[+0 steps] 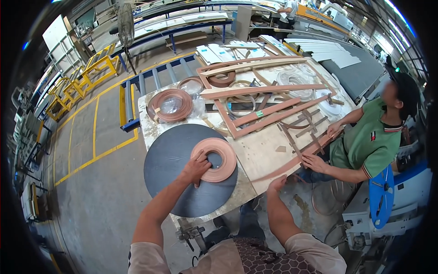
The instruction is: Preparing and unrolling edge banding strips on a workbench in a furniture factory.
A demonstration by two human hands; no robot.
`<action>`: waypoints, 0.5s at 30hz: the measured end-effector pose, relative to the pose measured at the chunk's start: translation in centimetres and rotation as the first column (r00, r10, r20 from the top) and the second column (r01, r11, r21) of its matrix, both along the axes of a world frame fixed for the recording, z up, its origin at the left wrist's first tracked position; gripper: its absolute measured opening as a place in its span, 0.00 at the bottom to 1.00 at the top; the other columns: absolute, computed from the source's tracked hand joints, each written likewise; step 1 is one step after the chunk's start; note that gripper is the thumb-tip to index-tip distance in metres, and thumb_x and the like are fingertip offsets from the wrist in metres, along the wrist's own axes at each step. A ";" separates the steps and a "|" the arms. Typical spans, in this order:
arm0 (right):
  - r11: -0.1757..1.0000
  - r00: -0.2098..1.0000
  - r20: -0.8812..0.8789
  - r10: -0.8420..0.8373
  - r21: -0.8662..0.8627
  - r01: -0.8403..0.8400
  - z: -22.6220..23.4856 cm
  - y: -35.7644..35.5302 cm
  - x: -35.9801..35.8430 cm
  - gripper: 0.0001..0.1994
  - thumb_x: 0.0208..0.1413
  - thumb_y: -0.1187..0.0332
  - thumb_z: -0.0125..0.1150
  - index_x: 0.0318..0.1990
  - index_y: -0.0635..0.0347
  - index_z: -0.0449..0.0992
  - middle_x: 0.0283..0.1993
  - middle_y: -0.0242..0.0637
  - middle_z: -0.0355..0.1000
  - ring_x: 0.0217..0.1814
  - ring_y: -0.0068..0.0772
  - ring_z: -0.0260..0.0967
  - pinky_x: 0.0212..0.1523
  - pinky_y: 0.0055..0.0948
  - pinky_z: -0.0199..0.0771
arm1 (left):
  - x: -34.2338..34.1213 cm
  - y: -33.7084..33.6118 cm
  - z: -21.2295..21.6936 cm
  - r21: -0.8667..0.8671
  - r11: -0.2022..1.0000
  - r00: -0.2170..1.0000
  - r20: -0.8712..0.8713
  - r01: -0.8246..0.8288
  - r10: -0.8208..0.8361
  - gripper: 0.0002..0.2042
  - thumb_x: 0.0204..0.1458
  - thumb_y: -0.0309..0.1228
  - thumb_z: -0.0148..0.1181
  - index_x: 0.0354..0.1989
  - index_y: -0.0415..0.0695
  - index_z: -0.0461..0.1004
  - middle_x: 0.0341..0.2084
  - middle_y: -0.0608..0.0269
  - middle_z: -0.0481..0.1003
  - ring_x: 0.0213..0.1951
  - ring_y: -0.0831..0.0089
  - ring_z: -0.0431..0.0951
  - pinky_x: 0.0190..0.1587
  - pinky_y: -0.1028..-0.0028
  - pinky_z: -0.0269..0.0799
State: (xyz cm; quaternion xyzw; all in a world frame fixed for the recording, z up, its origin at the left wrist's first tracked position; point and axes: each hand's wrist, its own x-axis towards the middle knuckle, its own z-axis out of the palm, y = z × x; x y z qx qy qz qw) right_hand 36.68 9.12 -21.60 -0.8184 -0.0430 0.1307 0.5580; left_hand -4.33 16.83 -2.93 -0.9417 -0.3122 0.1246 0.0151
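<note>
A coil of light brown edge banding [226, 153] lies on a round dark grey disc [166, 157] at the table's near left. My left hand [196, 168] grips the left side of this coil, fingers over its band toward the central hole and thumb at the outer side. My right hand [277, 183] is closed at the table's near edge on a brown wood-look strip [292, 167], which runs along the edge toward a co-worker. The co-worker's two hands [314, 163] are at the strip's farther part. My right fingertips are partly hidden.
Wooden frame pieces [269, 91] lie across the table [253, 157], among several coils. A larger brown coil [171, 105] sits at the left. The co-worker in a green shirt [372, 137] stands right, by a blue machine part [382, 196]. A clamp [191, 234] juts below the near edge.
</note>
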 end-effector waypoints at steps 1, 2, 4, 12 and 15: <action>1.000 1.000 0.001 -0.006 0.001 0.006 0.0 -0.2 0.2 0.33 0.72 0.46 0.37 0.65 0.69 0.69 0.66 0.62 0.68 0.68 0.62 0.64 0.66 0.44 0.63 | 0.2 0.1 0.1 0.009 1.000 1.000 0.009 0.016 -0.016 0.51 0.13 0.48 0.84 0.56 0.46 0.69 0.51 0.66 0.75 0.67 0.62 0.65 0.80 0.53 0.34; 1.000 1.000 0.014 0.002 0.020 -0.002 0.0 -0.3 0.2 0.33 0.72 0.45 0.37 0.65 0.69 0.69 0.67 0.62 0.67 0.68 0.61 0.64 0.67 0.44 0.63 | 0.4 0.1 0.2 0.017 0.999 0.999 0.017 0.030 -0.030 0.51 0.13 0.48 0.84 0.56 0.46 0.69 0.50 0.66 0.75 0.66 0.62 0.66 0.80 0.53 0.34; 0.999 1.000 0.027 0.008 0.042 -0.009 -0.2 -0.4 0.4 0.34 0.72 0.45 0.36 0.66 0.69 0.69 0.67 0.62 0.67 0.68 0.61 0.64 0.67 0.44 0.62 | 1.4 0.0 0.7 0.004 1.000 0.999 -0.042 0.031 -0.031 0.51 0.13 0.48 0.84 0.56 0.46 0.69 0.50 0.66 0.75 0.66 0.62 0.66 0.80 0.54 0.34; 0.999 0.996 -0.077 0.053 0.015 -0.052 -0.7 0.0 -0.2 0.33 0.73 0.46 0.37 0.67 0.71 0.66 0.68 0.63 0.65 0.69 0.61 0.63 0.68 0.42 0.61 | 0.6 -0.5 1.0 0.022 0.999 0.999 -0.022 0.025 -0.025 0.50 0.13 0.48 0.84 0.54 0.46 0.70 0.48 0.66 0.76 0.63 0.64 0.68 0.81 0.56 0.33; 0.994 0.990 -0.098 0.106 0.051 -0.101 -3.6 1.2 -2.9 0.32 0.72 0.48 0.38 0.64 0.72 0.68 0.66 0.62 0.68 0.67 0.60 0.66 0.67 0.42 0.63 | -1.5 -1.3 0.7 0.011 0.999 0.995 -0.091 -0.050 0.050 0.52 0.13 0.49 0.84 0.56 0.46 0.69 0.48 0.66 0.75 0.63 0.64 0.67 0.81 0.56 0.31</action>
